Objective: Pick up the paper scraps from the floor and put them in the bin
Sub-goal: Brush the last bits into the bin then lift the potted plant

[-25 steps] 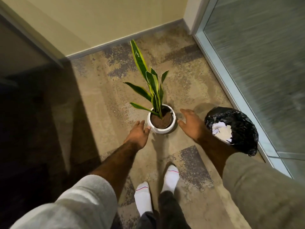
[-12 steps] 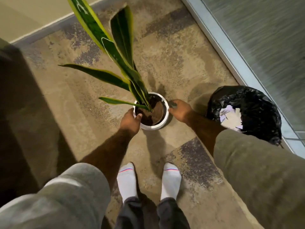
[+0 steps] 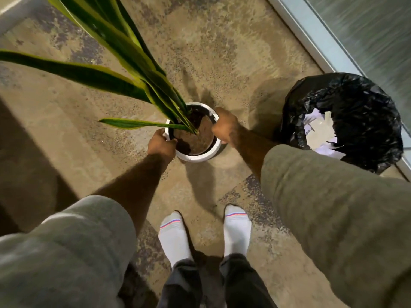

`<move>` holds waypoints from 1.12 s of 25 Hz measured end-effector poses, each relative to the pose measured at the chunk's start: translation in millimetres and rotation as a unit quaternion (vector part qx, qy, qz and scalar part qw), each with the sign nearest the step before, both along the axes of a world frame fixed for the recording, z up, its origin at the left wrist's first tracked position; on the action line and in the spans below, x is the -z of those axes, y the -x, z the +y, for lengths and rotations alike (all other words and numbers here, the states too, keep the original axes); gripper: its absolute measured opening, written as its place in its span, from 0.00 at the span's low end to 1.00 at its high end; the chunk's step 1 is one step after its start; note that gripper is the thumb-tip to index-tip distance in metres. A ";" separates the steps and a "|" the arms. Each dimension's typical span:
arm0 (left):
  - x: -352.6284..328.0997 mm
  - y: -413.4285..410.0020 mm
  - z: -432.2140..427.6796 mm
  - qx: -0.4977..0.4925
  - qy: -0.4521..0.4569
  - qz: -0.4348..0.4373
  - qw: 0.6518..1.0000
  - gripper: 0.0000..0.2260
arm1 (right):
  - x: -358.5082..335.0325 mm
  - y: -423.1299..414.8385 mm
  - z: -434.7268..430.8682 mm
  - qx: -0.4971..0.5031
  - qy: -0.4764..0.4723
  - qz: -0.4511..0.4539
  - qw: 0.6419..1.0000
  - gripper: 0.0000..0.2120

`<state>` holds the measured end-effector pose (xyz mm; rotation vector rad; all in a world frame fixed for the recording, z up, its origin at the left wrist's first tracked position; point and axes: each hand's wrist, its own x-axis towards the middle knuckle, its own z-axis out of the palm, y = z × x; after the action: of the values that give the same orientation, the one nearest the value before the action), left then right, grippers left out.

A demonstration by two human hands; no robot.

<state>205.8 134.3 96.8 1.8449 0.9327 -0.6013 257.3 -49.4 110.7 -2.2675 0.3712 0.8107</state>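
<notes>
Head view: left hand [image 3: 160,145] and right hand [image 3: 224,127] each grab the white plant pot's [image 3: 200,155] rim. Paper scraps [image 3: 320,134] sit inside the black bin [image 3: 364,121] nearby.

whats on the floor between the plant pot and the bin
In the head view, only bare carpet and shadow lie between the plant pot and the bin; the right hand grips the pot's rim.

Office corridor: patterned carpet [image 3: 222,52], glass partition [image 3: 367,25].

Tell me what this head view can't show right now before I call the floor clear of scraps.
- Floor under the white pot: hidden by the pot and both hands, left hand, right hand.
- Bin depth: the paper on top hides anything beneath.
- Leaf tips: cut off at the top edge.
- Floor beneath the sleeves: hidden.
</notes>
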 end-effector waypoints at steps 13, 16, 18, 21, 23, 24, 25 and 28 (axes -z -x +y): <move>6.1 -2.9 -1.5 0.012 -0.003 -0.016 1.000 0.19 | 13.3 17.8 5.0 0.045 0.027 -0.049 0.997 0.16; 0.5 -5.5 -4.6 0.024 -0.029 -0.007 0.999 0.16 | 8.9 20.1 9.0 0.058 0.053 -0.049 0.996 0.16; -7.3 -7.3 -3.4 0.032 -0.043 -0.007 0.999 0.17 | 1.0 23.6 13.3 0.084 0.057 -0.036 0.994 0.19; -29.3 -13.6 1.3 0.065 -0.049 -0.005 0.997 0.17 | -19.1 19.2 14.2 0.091 0.065 -0.025 0.993 0.20; -48.6 -22.2 5.7 0.080 -0.047 -0.005 0.996 0.17 | -37.1 10.1 14.4 0.087 0.068 -0.026 0.993 0.20; -60.6 -29.3 8.5 0.082 -0.048 -0.008 0.995 0.17 | -49.3 2.4 15.4 0.087 0.070 -0.030 0.993 0.20; -71.6 -37.1 10.9 0.084 -0.050 -0.011 0.995 0.16 | -60.8 -5.7 16.5 0.087 0.073 -0.034 0.993 0.20; -105.0 -67.2 17.2 0.094 -0.048 -0.031 0.994 0.15 | -92.5 -35.7 20.6 0.080 0.077 -0.043 0.993 0.19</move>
<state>273.1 151.6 201.8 2.0402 0.7647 -0.6190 293.0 -28.8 203.2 -2.3703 0.5841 0.6191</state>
